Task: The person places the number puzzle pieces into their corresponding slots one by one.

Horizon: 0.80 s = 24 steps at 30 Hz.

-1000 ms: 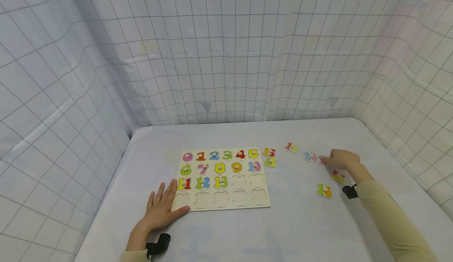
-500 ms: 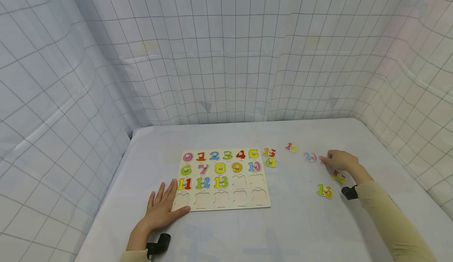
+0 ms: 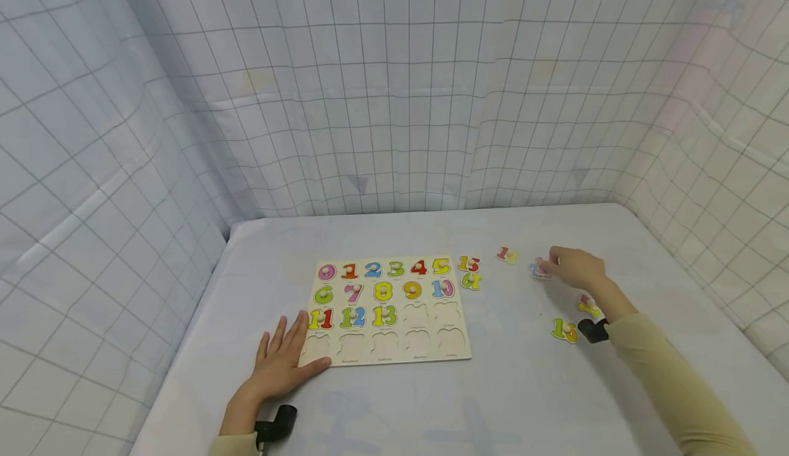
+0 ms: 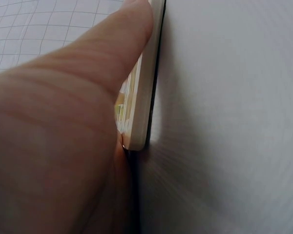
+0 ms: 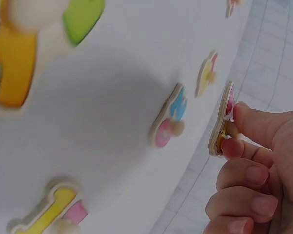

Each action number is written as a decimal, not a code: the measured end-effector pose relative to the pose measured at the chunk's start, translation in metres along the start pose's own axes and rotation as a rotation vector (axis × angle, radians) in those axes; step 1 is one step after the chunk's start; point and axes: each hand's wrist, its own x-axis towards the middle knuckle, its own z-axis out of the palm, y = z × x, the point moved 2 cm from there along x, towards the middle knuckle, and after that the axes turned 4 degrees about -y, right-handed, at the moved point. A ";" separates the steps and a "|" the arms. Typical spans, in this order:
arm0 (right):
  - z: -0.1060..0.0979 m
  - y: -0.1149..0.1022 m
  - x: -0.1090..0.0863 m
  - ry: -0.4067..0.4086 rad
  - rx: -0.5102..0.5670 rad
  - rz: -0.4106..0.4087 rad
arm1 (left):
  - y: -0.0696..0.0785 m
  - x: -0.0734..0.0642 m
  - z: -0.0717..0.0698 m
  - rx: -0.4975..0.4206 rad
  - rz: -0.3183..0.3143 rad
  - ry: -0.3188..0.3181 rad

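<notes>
My left hand (image 3: 280, 363) lies with fingers spread over the left edge of a wooden number puzzle board (image 3: 425, 348), its thumb along the front edge. Numeral pieces fill the upper two rows and part of the third; bare recesses show below. My right hand (image 3: 576, 268) pinches a pink and yellow number puzzle piece (image 5: 221, 124) by its knob between thumb and fingers, raised above the table. In the head view it overlaps the blue and pink 20 piece (image 3: 538, 275). The held numeral is seen edge-on in the right wrist view.
Right of the board lie an orange 15 piece (image 3: 469, 263) and a turned green-yellow piece (image 3: 471, 281). A red and yellow piece (image 3: 507, 255) lies farther back. Nearer the right arm are a green and orange 16 piece (image 3: 564, 331) and a yellow and pink piece (image 3: 588, 305).
My right hand has picked up the pink and yellow piece from beside the 20 piece and carried it up and leftward. The left hand stays in place.
</notes>
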 end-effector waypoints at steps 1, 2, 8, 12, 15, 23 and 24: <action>0.000 -0.007 0.001 0.004 0.000 -0.009 | 0.000 0.000 0.000 -0.002 0.000 0.001; 0.000 -0.015 0.002 0.009 -0.003 -0.014 | 0.000 -0.001 0.000 -0.001 0.000 0.002; 0.010 -0.067 0.006 0.023 -0.019 -0.048 | 0.000 -0.001 0.001 -0.007 0.005 0.012; 0.023 -0.101 0.008 0.042 -0.056 -0.107 | 0.000 0.000 0.001 -0.006 0.017 0.023; 0.034 -0.125 0.010 0.051 -0.079 -0.169 | 0.000 0.000 0.001 -0.004 0.019 0.021; 0.066 -0.180 0.010 0.042 -0.104 -0.257 | -0.005 0.001 0.005 -0.011 0.033 0.038; 0.069 -0.185 0.010 0.037 -0.099 -0.267 | -0.007 0.001 0.006 -0.008 0.033 0.040</action>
